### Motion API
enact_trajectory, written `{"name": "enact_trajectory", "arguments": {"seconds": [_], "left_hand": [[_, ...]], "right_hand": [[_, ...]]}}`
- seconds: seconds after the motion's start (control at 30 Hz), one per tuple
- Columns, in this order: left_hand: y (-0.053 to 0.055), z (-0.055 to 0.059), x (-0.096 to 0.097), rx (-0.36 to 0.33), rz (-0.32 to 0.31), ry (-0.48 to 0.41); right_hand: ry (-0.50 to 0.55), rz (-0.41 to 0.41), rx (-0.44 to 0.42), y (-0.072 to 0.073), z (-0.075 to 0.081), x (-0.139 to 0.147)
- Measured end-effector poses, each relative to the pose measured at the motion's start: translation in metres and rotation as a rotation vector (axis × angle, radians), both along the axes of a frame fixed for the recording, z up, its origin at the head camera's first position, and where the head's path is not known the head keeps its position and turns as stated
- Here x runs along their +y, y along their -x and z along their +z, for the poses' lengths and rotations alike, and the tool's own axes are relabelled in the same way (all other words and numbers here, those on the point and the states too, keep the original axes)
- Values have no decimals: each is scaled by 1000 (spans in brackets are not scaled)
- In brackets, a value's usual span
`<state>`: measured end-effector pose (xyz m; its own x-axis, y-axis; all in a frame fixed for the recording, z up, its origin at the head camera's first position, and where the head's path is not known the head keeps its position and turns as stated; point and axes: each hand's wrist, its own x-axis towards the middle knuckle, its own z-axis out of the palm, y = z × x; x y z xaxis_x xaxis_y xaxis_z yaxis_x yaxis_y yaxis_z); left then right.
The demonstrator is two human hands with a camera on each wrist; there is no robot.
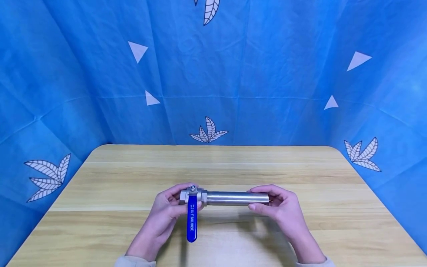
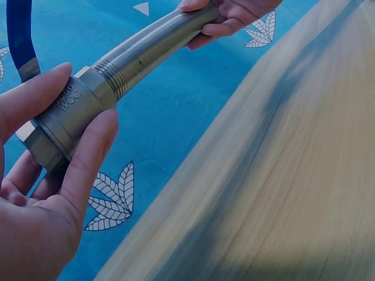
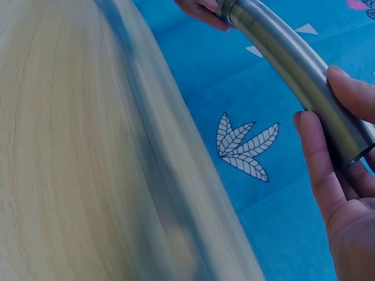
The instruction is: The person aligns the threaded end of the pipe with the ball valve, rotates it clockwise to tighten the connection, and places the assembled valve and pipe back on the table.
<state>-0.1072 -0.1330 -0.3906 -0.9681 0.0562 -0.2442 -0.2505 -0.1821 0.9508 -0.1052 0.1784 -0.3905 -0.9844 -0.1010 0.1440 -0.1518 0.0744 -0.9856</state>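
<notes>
A steel ball valve (image 2: 73,111) with a blue lever handle (image 1: 192,218) is gripped by my left hand (image 1: 166,209), thumb and fingers around its body. The lever points toward me in the head view. From the valve's right side runs a straight steel pipe (image 1: 230,198), its threaded end (image 2: 111,79) at the valve's hex collar with several threads showing. My right hand (image 1: 283,209) holds the pipe's plain far end between thumb and fingers. Valve and pipe lie level in one line, held above the table, with their shadow below.
The wood-grain table (image 1: 133,167) spreads under both hands, with rounded far corners. A blue curtain (image 1: 267,74) printed with white leaves and triangles stands behind it and along both sides.
</notes>
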Motion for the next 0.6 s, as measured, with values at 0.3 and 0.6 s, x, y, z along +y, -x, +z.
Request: {"name": "enact_trajectory", "arguments": {"seconds": [0.3,0.6], "left_hand": [[-1,-1,0,1,7,15],[0,-1,-1,50,-18,46]], "right_hand": [[-7,-12,-76,1,-2,0],[-15,-20,-87,2,-3,0]]}}
